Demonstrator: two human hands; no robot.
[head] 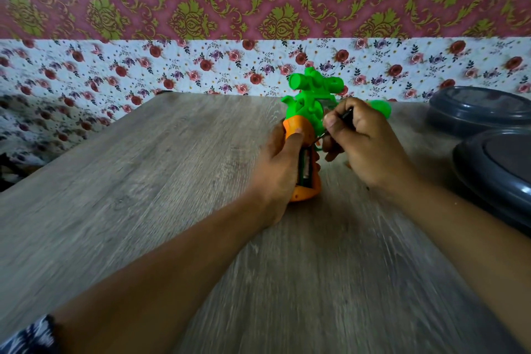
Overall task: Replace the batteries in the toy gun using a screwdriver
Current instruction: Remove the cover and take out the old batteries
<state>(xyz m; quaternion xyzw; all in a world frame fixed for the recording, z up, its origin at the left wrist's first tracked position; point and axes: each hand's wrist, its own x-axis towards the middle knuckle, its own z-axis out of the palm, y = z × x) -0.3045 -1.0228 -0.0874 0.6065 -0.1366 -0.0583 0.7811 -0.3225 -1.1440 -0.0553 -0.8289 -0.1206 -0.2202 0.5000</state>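
Note:
A green toy gun [309, 98] with an orange grip [298, 129] rests on the wooden table [143, 181], right of centre. My left hand [278, 164] holds the orange grip, thumb on its upper part. The battery compartment [305, 168] in the grip lies open, and a battery shows inside. My right hand [362, 141] grips a small dark screwdriver [343, 116], its thin shaft pointing down-left at the top of the compartment. The screwdriver's tip is partly hidden by my fingers.
Two dark grey round lidded containers stand at the table's right edge, one at the back [479, 109] and one nearer [500, 169]. A floral wall [201, 66] runs behind the table. The table's left edge slants from back centre to front left.

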